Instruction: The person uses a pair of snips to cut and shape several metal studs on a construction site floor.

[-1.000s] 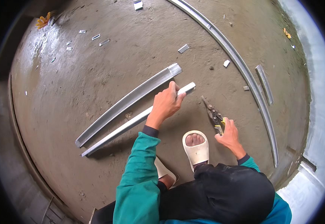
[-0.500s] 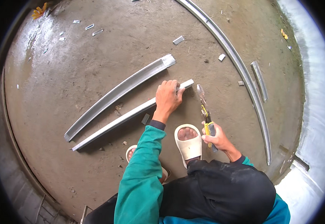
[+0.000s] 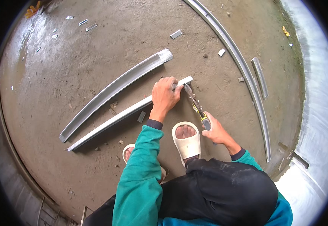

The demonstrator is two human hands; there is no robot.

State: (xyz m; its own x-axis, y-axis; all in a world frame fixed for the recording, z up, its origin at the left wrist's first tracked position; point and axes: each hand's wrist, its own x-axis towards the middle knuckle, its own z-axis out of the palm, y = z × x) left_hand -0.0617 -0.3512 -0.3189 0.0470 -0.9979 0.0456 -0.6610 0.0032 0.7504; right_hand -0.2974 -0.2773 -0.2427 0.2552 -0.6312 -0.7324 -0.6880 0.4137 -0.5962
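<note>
The left hand [image 3: 164,96] is grasping the strip [image 3: 113,122] near its right end, over the floor [image 3: 224,101]. The right hand [image 3: 217,132] grips the snips [image 3: 196,106], whose tip is at the strip's edge.

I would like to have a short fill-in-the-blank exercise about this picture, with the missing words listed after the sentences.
1. The snips are held in the person's ____ (left or right) hand.
2. The left hand grips the slim metal bar near ____ (its middle or one end).
3. The right sandal is ____ (open or closed) at the toes.
4. Compared with the bar, the wider channel lies ____ (nearer to or farther from) that sandal.

Missing words: right; one end; open; farther from.
</note>
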